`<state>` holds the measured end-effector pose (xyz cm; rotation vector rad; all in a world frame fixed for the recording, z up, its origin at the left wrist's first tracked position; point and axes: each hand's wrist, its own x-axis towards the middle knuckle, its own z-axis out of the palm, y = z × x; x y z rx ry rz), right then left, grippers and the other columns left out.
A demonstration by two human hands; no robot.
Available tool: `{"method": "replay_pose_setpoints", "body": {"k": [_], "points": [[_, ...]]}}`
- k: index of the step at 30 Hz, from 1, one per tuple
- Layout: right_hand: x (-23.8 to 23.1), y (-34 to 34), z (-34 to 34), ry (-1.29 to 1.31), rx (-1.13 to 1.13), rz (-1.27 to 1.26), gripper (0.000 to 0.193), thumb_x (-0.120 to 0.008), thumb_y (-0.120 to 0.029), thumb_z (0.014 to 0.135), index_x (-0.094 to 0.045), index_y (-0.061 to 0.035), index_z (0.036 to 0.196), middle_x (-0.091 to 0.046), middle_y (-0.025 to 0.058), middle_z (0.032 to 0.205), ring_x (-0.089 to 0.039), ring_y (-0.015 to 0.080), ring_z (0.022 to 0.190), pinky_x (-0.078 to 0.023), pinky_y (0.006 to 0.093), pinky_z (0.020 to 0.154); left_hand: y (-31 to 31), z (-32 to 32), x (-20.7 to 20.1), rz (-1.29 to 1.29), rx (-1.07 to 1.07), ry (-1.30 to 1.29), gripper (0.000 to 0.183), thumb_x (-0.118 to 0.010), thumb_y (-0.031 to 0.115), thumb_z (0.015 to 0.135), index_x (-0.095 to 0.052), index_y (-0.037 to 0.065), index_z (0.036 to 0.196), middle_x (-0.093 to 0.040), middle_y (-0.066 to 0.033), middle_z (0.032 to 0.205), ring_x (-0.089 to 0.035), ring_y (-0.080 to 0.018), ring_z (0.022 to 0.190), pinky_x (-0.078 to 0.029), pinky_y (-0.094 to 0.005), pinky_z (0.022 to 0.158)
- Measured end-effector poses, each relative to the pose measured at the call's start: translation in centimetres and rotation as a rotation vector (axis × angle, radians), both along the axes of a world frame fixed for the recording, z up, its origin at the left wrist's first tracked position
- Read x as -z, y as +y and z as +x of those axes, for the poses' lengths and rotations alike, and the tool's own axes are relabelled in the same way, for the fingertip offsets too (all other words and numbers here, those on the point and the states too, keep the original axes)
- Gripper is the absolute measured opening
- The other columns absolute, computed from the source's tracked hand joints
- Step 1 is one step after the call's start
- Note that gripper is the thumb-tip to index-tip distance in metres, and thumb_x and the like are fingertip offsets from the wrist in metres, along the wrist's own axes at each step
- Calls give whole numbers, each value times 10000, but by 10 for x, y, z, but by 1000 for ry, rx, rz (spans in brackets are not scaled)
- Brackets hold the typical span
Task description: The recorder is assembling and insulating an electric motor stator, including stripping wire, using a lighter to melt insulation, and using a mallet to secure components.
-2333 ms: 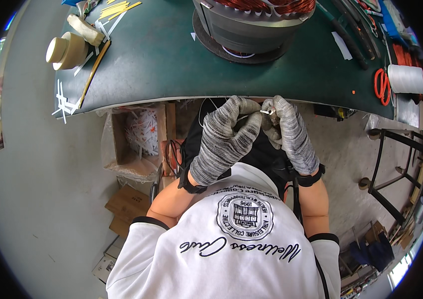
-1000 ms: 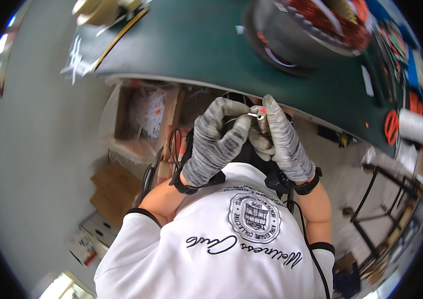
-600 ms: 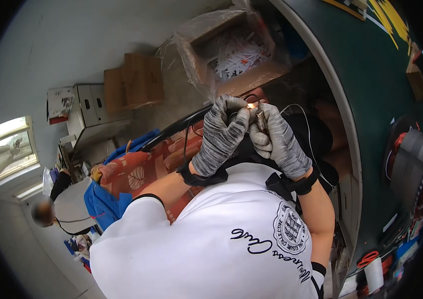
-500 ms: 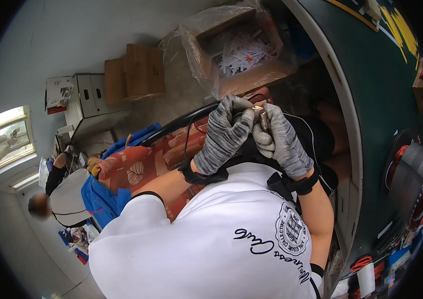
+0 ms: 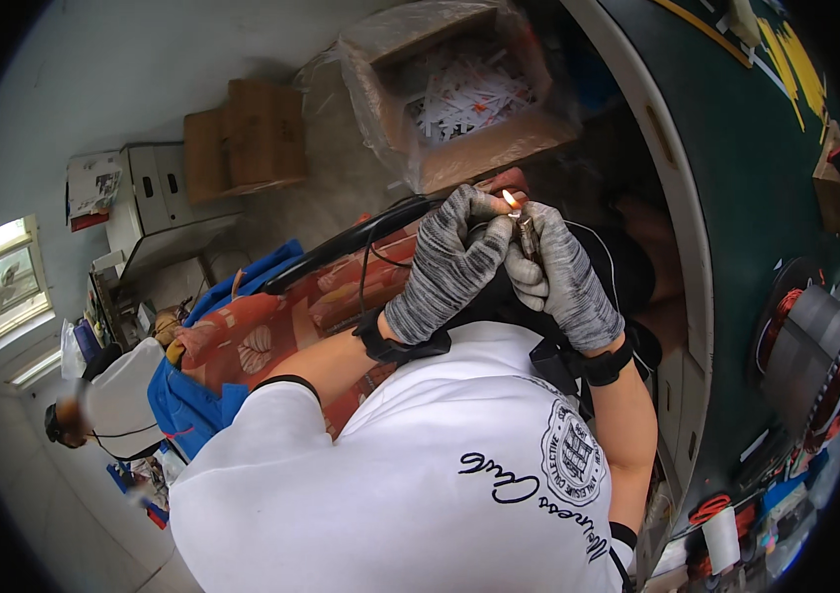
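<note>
Both my hands wear grey knitted gloves and meet in front of my chest. My right hand [image 5: 560, 267] is closed around a small dark metallic lighter [image 5: 530, 240], held upright. A lit flame [image 5: 512, 200] rises from the lighter's top, between the two hands. Close beside the flame, the thumb and fingers of my left hand [image 5: 454, 259] are pinched together. What they hold is too small to make out. A dark cord [image 5: 367, 275] hangs beside my left wrist.
A plastic-lined carton [image 5: 474, 153] of white and orange strips stands ahead. On the right is a dark green tabletop [image 5: 736, 198] with a wire spool [image 5: 807, 336]. Brown boxes [image 5: 262, 138] are at the far left. Left lies red patterned cloth [image 5: 286, 321]; another person [image 5: 123, 395] sits beyond.
The flame now stands taller and more upright above the lighter. Both hands keep nearly the same place. Background things at the left have shifted slightly left in view.
</note>
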<state>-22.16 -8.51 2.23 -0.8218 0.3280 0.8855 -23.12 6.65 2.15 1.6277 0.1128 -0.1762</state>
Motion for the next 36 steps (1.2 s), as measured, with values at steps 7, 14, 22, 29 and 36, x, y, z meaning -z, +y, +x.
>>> {"method": "replay_pose_setpoints", "body": {"k": [7, 14, 22, 29, 36], "points": [[-8, -13, -8, -92, 104, -93, 419, -329, -463, 981, -538, -102, 962, -381, -62, 573, -298, 25, 422, -286, 170, 379, -14, 6, -6, -53, 72, 72, 109, -591, 79, 876, -566, 29, 969, -604, -21, 873, -556, -53, 786, -477, -214, 708], [-38, -54, -28, -401, 723, -525, 411, -395, -445, 964, -511, -64, 866, -454, -15, 632, -379, 48, 490, -314, 192, 452, -62, 22, -32, -123, 361, 80, 65, -563, 79, 886, -560, 42, 939, -550, 29, 762, -481, -14, 662, -417, -175, 600], [-69, -100, -87, -597, 926, -1095, 217, -424, -221, 919, -492, -15, 915, -561, 99, 679, -564, 229, 596, -463, 324, 575, -138, 11, -70, -294, 776, 212, 73, -567, 100, 871, -584, 37, 904, -566, 26, 748, -476, -13, 661, -416, -181, 597], [-67, -135, -133, -1031, 710, -1833, 97, -478, -124, 886, -522, -37, 885, -568, 82, 840, -580, 276, 673, -468, 377, 626, -164, -5, -71, -100, 936, -44, 77, -582, 53, 830, -605, 30, 900, -584, 3, 800, -499, -45, 700, -425, -201, 643], [-88, -277, -248, -582, 808, -2240, 132, -506, -41, 868, -537, 32, 973, -597, 196, 911, -597, 350, 781, -497, 425, 632, -87, 147, -78, 412, 432, -662, 186, -566, 121, 906, -578, 12, 1056, -607, -66, 968, -561, -171, 900, -450, -321, 860]]}}
